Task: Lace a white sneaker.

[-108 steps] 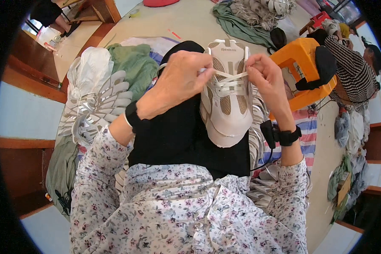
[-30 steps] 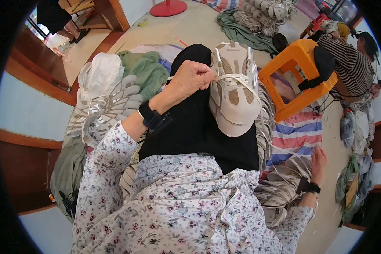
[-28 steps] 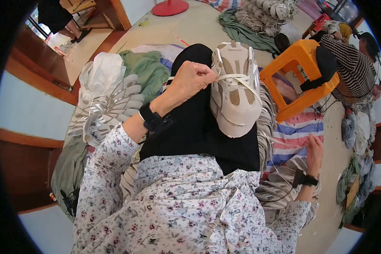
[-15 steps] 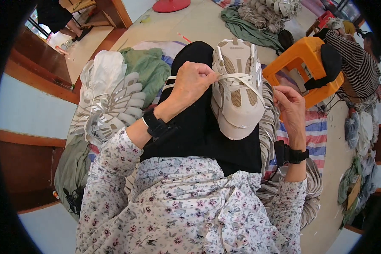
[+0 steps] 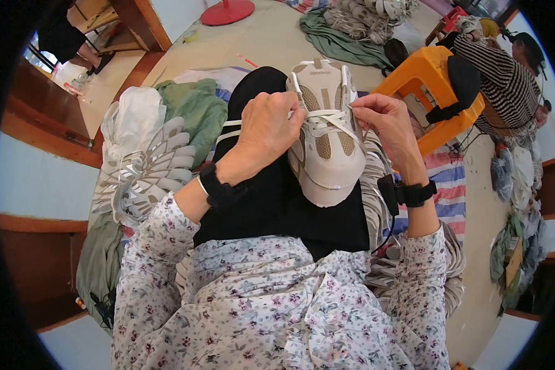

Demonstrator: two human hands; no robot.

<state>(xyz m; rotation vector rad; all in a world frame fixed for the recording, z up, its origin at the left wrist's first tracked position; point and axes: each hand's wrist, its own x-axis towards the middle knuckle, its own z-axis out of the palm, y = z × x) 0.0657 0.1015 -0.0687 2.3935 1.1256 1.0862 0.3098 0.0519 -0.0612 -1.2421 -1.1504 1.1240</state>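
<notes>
Matt beige mesh shoe [image 5: 328,145], woven white laces [image 5: 327,120], glossy orange plastic stool [image 5: 427,86].

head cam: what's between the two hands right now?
The beige shoe on the lap: its white laces span from left hand to right hand in the head view.

Both hands [image 5: 271,126] on beige sneaker's [image 5: 327,132] laces

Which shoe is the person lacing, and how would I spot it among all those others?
Start at the black lap in the middle of the view. The beige shoe rests on it, toe toward the person, between the left hand and right hand, which pinch its white lace. The shoe stacks alongside lie flat and untouched.
</notes>
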